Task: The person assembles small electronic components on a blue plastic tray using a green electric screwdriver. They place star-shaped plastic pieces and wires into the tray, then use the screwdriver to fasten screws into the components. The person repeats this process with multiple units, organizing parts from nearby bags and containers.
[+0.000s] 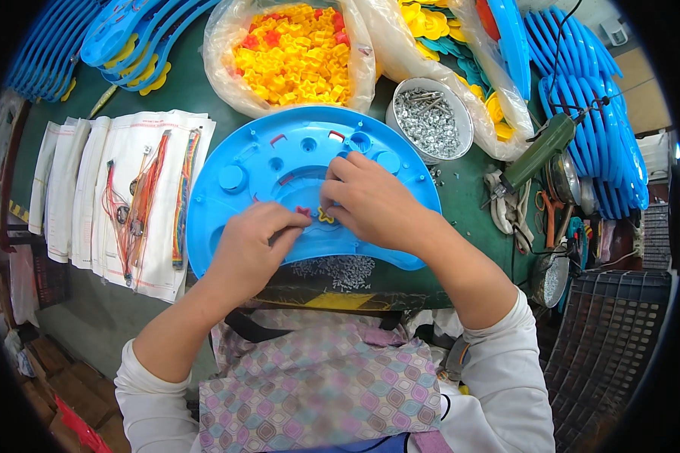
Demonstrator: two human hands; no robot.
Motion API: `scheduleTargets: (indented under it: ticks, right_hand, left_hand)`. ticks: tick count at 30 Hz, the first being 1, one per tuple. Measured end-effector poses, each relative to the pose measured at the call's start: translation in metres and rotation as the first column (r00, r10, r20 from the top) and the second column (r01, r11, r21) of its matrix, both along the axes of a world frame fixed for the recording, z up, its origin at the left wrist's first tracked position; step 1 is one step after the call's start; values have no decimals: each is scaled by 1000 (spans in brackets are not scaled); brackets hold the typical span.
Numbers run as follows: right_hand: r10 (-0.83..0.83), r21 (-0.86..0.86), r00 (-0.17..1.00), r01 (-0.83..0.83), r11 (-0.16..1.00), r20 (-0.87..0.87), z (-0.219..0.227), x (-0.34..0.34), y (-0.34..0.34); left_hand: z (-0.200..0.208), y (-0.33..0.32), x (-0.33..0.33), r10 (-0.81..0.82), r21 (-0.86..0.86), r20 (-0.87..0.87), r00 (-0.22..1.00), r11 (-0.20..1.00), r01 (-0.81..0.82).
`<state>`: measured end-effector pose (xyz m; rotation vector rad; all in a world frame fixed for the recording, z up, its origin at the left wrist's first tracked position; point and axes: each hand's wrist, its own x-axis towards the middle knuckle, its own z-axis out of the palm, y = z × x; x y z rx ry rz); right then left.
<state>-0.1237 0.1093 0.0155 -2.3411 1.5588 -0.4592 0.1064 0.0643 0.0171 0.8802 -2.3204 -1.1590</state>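
Observation:
A blue half-round plastic panel [310, 124] lies before me on the green table, with molded rings and slots inside. My left hand [251, 245] reaches over its left half, thumb and forefinger pinched at a small red star-shaped piece [303, 211]. Over the panel's middle, my right hand [372, 202] has its fingertips closed on a yellow star-shaped piece [326, 217]. The two pieces are close together near the panel's inner curve. My right fingers partly cover the yellow one.
Beyond the panel stands a plastic bag of yellow and red star pieces [295, 57]. A white bowl of screws [431, 121] is at its right, near a green electric screwdriver [538, 155]. Wire bundles [140, 204] lie left on white sacks. Loose screws [340, 272] lie by the front edge.

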Motion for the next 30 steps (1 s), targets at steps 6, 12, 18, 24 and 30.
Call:
scheduleTargets:
  ticks: [6,12,18,24,30]
  right_hand:
    - [-60,121,996,67,990,-63,7,5,-6]
    - [-182,47,983,180,983,26,15,8,0]
    - [-538,-392,643,763,514,546,25,-52,40]
    - [-731,-540,308,836,-98,609,-29,-182,85]
    - [-484,113,52,945,306,874,-47,-205,93]
  left_hand:
    - [2,-4,-1,11,34,-12,1000,999,-11]
    - [3,-14,-6,17,-105,59,998,994,-10]
    - [-11,-21,-4,-35,-343,126,991,936,77]
    - [-8,-21,-13,-33,-414,149,988,906,93]
    - [0,-25,-18,-46,-405,201,978,906,126]
